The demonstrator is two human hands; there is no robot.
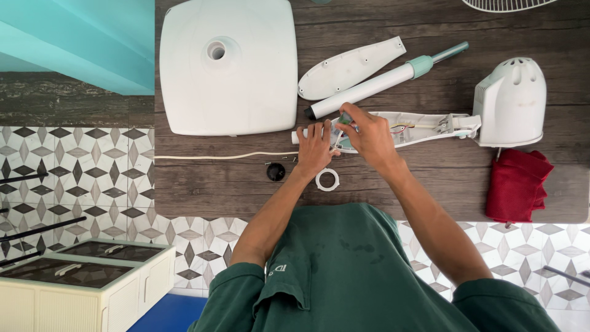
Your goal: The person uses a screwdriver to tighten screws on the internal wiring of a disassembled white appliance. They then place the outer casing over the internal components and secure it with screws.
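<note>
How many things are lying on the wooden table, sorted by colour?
White plastic fan parts: 5, namely square base, oval cover, pole, open neck housing, motor casing
White ring: 1
Black round knob: 1
Red cloth: 1
Total: 8
</note>
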